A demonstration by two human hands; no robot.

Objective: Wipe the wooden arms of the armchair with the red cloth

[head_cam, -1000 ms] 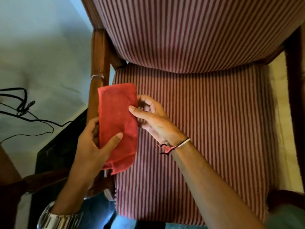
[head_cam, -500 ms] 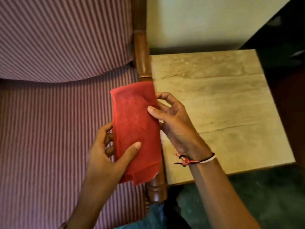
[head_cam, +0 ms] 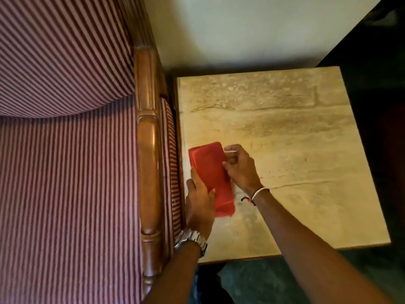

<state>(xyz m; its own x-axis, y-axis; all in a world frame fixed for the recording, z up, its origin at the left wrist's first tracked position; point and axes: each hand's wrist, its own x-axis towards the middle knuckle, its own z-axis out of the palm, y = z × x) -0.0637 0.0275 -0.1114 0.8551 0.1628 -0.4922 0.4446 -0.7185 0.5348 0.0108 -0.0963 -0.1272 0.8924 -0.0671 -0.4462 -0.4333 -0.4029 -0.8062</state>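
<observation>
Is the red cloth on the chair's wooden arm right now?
No, the red cloth is over the stone side table, held by both hands, beside the wooden arm and not touching it.

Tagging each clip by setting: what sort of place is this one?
Probably a home sitting room or lounge: a striped upholstered armchair with a polished wooden arm stands beside a stone-topped side table against a plain wall.

A pale stone-topped side table (head_cam: 295,128) stands against a light wall (head_cam: 241,25), dark floor (head_cam: 274,279) below.
</observation>
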